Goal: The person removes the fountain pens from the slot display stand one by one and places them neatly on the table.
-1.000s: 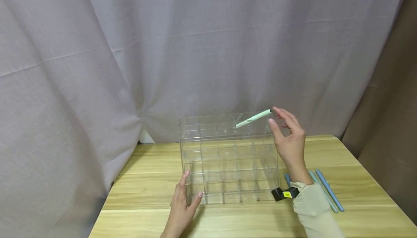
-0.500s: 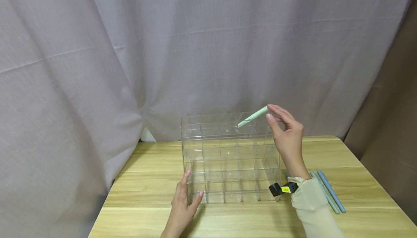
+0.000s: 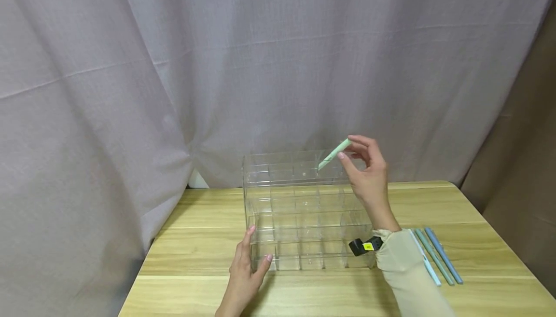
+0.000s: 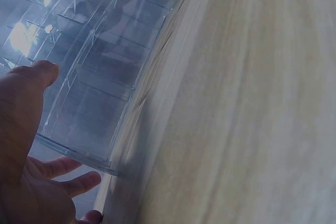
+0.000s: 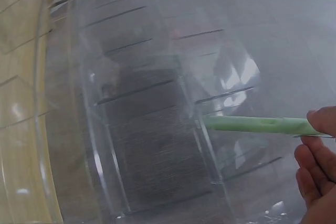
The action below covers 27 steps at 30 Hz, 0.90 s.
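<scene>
A clear plastic organizer (image 3: 284, 180) with rows of compartments stands on the table. My left hand (image 3: 245, 271) holds its lower left corner, thumb on the front and fingers along the side; the left wrist view shows the thumb over the clear wall and fingertips beyond its edge. My right hand (image 3: 369, 174) pinches the upper end of a slim, light green pen-like stick (image 3: 334, 154) between thumb and fingers. This stick slants down to the left, its lower end inside the top row. In the right wrist view, the green stick (image 5: 252, 124) has its far end right at a divider.
To the right of the organizer lie a pale blue stick (image 3: 427, 263), a darker green stick (image 3: 434, 257) and a blue stick (image 3: 444, 256), side by side on the wooden table (image 3: 195, 240). A grey curtain (image 3: 278, 66) hangs behind the table.
My right hand has moved left and closed its thumb and fingers on the light green stick, which now stands steeper. The pale blue stick has come into view. My left hand stays at the corner.
</scene>
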### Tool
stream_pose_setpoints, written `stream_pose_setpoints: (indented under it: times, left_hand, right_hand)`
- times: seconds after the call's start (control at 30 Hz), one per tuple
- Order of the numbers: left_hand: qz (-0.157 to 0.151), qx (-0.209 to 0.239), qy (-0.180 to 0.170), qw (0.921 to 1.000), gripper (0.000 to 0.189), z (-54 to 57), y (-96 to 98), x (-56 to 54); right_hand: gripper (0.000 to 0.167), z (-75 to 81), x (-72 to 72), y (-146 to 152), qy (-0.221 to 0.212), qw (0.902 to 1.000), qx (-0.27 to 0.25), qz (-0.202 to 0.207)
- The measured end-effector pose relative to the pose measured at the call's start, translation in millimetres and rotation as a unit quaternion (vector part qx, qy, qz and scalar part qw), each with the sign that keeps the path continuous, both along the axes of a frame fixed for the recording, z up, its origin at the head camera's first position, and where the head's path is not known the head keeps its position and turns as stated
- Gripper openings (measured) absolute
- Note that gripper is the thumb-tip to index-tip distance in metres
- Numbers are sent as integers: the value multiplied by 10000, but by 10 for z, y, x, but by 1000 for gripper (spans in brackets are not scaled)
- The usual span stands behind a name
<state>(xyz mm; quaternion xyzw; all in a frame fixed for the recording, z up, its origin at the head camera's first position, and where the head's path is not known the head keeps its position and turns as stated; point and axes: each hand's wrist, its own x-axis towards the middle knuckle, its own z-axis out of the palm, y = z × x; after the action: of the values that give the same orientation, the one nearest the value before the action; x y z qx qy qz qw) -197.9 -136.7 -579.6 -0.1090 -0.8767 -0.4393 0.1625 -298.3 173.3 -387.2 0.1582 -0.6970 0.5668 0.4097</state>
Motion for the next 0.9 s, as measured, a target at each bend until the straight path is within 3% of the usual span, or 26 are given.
stream_pose_setpoints:
  times: [0.17, 0.33, 0.47, 0.67, 0.8, 0.9]
  left_hand:
    - [-24, -27, 55, 10000, 87, 1, 2, 0]
    - [-31, -60, 85, 9999, 87, -2, 5, 3]
    - [-27, -69, 155, 9999, 89, -13, 24, -3]
    - [-40, -66, 156, 9998, 91, -3, 31, 0]
    - [-65, -60, 103, 9999, 90, 7, 22, -4]
    - [-46, -56, 84, 9999, 89, 12, 15, -9]
  right_hand:
    - [52, -38, -42, -65, 38, 9968, 505, -612]
    - [53, -73, -83, -139, 118, 9927, 572, -1053]
    - [52, -78, -76, -168, 159, 9919, 452, -1174]
    - [53, -13, -1, -168, 533, 9925, -678, -862]
    - [56, 105, 86, -147, 876, 9845, -1442, -478]
    - [58, 196, 154, -114, 904, 9781, -1860, -216]
